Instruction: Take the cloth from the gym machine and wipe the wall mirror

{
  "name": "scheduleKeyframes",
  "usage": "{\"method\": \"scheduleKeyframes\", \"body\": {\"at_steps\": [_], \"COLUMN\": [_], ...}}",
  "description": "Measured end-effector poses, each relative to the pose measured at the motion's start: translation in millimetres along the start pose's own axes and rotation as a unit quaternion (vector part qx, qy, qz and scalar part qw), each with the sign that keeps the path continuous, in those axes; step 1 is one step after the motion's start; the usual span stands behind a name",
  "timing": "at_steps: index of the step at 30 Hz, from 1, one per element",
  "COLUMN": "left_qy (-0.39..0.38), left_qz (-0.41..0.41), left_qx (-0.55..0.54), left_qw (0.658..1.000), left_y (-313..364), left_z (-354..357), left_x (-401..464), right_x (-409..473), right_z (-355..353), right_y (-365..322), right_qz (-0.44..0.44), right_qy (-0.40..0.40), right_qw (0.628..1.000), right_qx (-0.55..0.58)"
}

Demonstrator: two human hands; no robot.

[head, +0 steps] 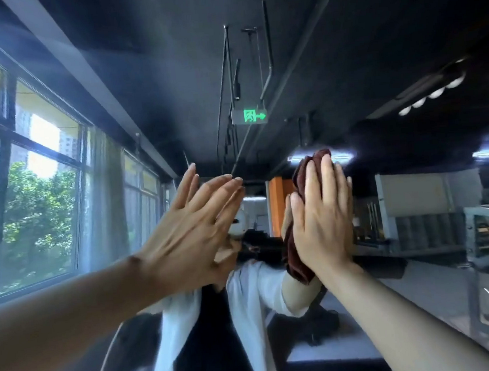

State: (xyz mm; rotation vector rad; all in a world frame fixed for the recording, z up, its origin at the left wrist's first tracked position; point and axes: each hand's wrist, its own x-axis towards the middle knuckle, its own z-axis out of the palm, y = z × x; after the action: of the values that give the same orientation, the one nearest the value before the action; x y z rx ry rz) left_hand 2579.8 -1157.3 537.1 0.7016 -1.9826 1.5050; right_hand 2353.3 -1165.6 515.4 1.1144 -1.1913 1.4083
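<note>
Both arms raised; left hand [191, 234] flat on mirror [145, 75], fingers straight, together; right hand [323, 222] fingers straight, pressing cloth [304, 171] beneath them to glass

Both hands raised, fingers straight: L [193, 237], R [321, 220].

Dark ceiling [167, 59], green exit sign [249, 116] — bright windows [30, 180] left
</note>
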Motion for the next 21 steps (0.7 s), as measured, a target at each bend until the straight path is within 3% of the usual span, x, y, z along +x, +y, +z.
{"method": "scheduleKeyframes", "body": {"at_steps": [14,21], "left_qy": [-0.079,-0.112], "left_qz": [-0.158,-0.176], "left_qx": [0.012,0.010], "left_qw": [0.984,0.978], "left_y": [-80.4,-60.7], "left_z": [-8.8,-9.4], "left_x": [-147.3,-185.2], "right_x": [-7.0,-21.8], "right_z": [43.5,46.3], "right_y": [-243.2,-262.0], "right_qz": [-0.208,-0.274], "right_qy": [-0.087,-0.120], "right_qw": [0.974,0.954], "right_qx": [0.018,0.023]}}
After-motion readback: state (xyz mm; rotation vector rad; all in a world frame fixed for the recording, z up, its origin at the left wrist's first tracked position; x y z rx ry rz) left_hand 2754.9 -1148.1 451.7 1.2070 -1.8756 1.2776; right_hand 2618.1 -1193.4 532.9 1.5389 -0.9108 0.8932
